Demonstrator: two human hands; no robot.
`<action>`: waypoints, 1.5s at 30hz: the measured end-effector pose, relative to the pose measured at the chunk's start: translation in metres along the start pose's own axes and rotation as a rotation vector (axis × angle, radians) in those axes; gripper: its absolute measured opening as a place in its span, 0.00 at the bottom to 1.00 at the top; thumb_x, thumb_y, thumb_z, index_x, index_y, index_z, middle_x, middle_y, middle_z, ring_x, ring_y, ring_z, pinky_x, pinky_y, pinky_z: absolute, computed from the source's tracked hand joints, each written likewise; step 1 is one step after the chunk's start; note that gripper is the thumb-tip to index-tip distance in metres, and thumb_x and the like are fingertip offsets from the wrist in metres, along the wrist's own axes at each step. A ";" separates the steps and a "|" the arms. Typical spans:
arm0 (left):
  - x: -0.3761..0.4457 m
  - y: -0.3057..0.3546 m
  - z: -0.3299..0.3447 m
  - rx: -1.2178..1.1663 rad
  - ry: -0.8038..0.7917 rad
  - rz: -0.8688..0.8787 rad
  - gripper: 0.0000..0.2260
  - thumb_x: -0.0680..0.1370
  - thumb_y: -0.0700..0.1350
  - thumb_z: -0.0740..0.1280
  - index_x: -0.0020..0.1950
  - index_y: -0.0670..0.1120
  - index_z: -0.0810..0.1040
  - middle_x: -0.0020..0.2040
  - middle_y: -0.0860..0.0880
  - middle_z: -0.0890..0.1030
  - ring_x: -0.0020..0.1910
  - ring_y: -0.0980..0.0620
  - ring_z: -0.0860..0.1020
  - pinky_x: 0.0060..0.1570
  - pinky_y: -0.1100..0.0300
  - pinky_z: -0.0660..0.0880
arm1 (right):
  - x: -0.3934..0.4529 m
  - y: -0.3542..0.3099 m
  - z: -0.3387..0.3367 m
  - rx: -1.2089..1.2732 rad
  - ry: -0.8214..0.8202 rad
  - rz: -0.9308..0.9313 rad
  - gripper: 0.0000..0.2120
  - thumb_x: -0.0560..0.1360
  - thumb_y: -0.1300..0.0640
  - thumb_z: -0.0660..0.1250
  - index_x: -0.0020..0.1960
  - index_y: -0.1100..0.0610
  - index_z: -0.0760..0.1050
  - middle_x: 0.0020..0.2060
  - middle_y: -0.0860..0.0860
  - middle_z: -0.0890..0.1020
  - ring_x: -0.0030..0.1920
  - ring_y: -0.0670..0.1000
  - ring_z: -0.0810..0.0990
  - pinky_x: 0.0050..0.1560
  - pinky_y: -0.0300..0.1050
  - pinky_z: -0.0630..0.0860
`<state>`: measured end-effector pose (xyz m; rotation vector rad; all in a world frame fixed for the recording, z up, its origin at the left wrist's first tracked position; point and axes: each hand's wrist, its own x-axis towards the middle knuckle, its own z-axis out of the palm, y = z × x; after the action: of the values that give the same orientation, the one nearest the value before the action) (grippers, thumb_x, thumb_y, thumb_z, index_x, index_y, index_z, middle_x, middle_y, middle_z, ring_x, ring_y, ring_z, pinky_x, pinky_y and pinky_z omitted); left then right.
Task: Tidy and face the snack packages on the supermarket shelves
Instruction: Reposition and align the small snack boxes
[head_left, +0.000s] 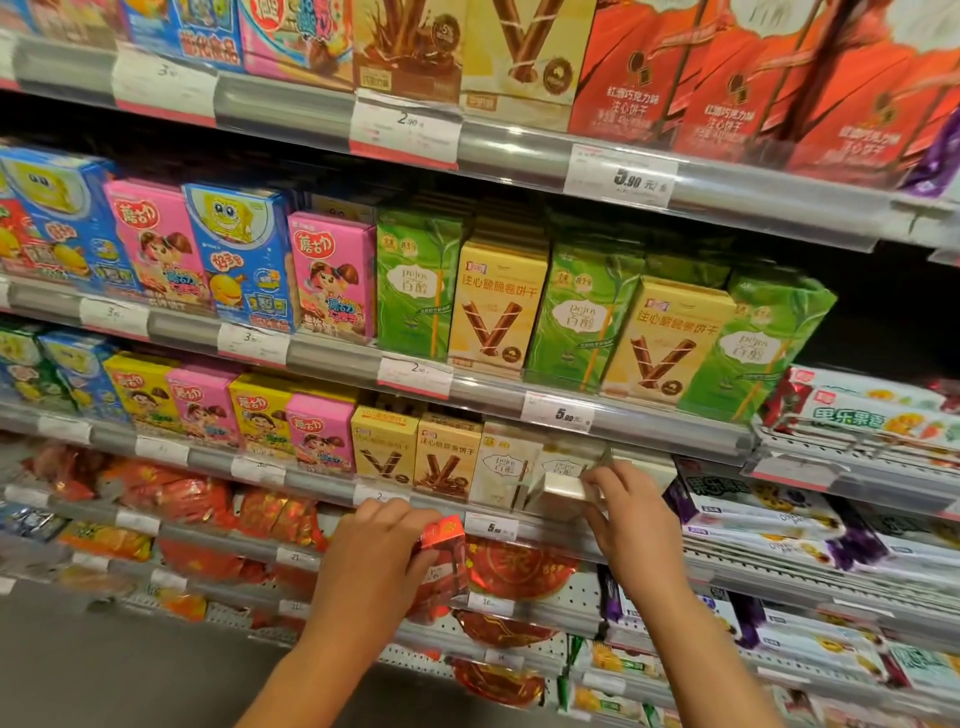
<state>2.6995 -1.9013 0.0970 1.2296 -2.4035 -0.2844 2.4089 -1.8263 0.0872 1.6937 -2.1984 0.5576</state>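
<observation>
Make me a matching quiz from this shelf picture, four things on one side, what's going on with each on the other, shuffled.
Things:
1. left hand
2. right hand
3. green boxes
4. red box

States:
A. standing upright on the shelf above the hands
B. grips a red box
C. held in front of the shelf edge
D. pinches a tilted white box

Pairs: 1-B, 2-D, 3-A, 4-C

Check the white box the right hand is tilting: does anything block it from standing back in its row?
Nothing visible does. The right hand holds the tilted white box at the shelf edge, beside an upright white box.
</observation>
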 end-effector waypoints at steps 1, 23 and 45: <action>0.001 0.000 0.000 0.001 0.002 0.001 0.17 0.76 0.55 0.72 0.64 0.61 0.78 0.54 0.62 0.79 0.56 0.56 0.75 0.58 0.57 0.74 | 0.002 0.000 0.001 -0.018 0.012 0.005 0.15 0.70 0.58 0.77 0.55 0.52 0.79 0.52 0.47 0.77 0.51 0.52 0.75 0.27 0.42 0.71; 0.026 0.029 0.011 -0.040 0.042 0.114 0.18 0.71 0.51 0.78 0.60 0.58 0.81 0.52 0.61 0.81 0.53 0.55 0.78 0.56 0.55 0.76 | 0.013 -0.001 0.007 -0.178 0.008 0.045 0.27 0.69 0.52 0.70 0.67 0.54 0.74 0.58 0.58 0.76 0.61 0.63 0.72 0.67 0.64 0.68; 0.065 0.114 -0.051 -0.269 0.103 0.444 0.17 0.80 0.59 0.62 0.67 0.56 0.78 0.60 0.61 0.77 0.62 0.60 0.70 0.63 0.64 0.65 | -0.022 0.000 -0.112 0.620 0.045 0.010 0.20 0.72 0.49 0.77 0.62 0.41 0.76 0.53 0.34 0.81 0.50 0.39 0.81 0.47 0.28 0.74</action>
<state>2.6069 -1.8864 0.2013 0.5609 -2.3741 -0.3791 2.4156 -1.7536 0.1751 1.9115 -2.1303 1.3754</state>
